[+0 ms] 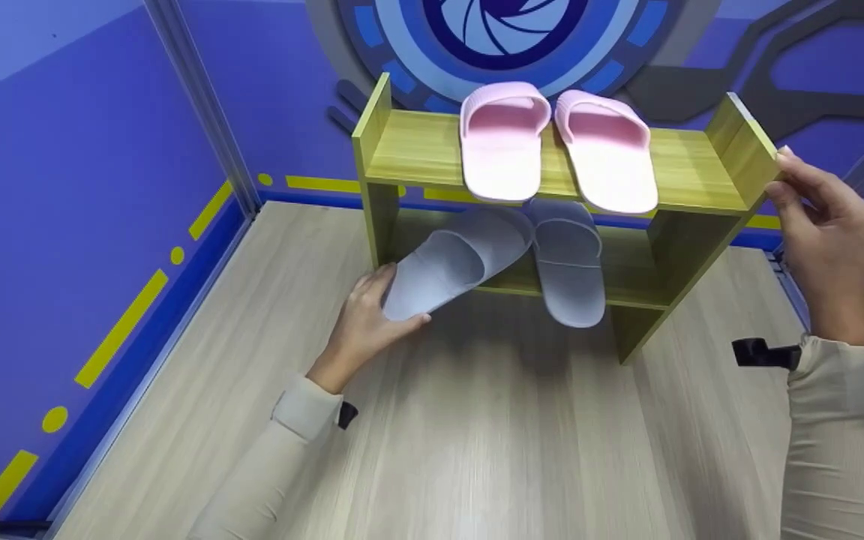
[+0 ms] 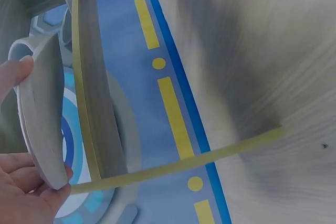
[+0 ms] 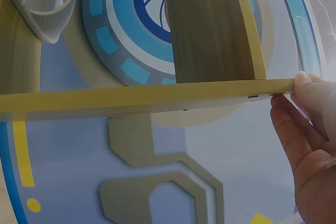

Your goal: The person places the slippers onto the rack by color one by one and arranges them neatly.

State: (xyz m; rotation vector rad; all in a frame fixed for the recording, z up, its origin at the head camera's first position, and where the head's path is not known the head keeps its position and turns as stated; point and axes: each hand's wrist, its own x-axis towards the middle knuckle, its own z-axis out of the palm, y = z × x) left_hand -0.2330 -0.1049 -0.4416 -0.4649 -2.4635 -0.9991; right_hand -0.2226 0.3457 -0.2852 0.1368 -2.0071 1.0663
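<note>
My left hand (image 1: 364, 311) grips the heel end of a grey slipper (image 1: 432, 274), fingers on one side and thumb on the other. That slipper lies slanted, its toe over the lower shelf of a wooden shoe rack (image 1: 702, 169); the left wrist view shows the slipper (image 2: 42, 108) edge-on between thumb and fingers. A second grey slipper (image 1: 571, 281) sits beside it on the lower shelf, heel jutting past the front edge. With thumb and fingertips, my right hand (image 1: 837, 232) pinches the upper edge of the rack's right side panel (image 3: 157, 95).
Two pink slippers, one left (image 1: 503, 169) and one right (image 1: 619, 176), stand on the top shelf. The rack stands on a wood-grain tabletop (image 1: 477, 450), in front of a blue printed back wall (image 1: 267, 90). A similar wall (image 1: 64, 225) runs along the left.
</note>
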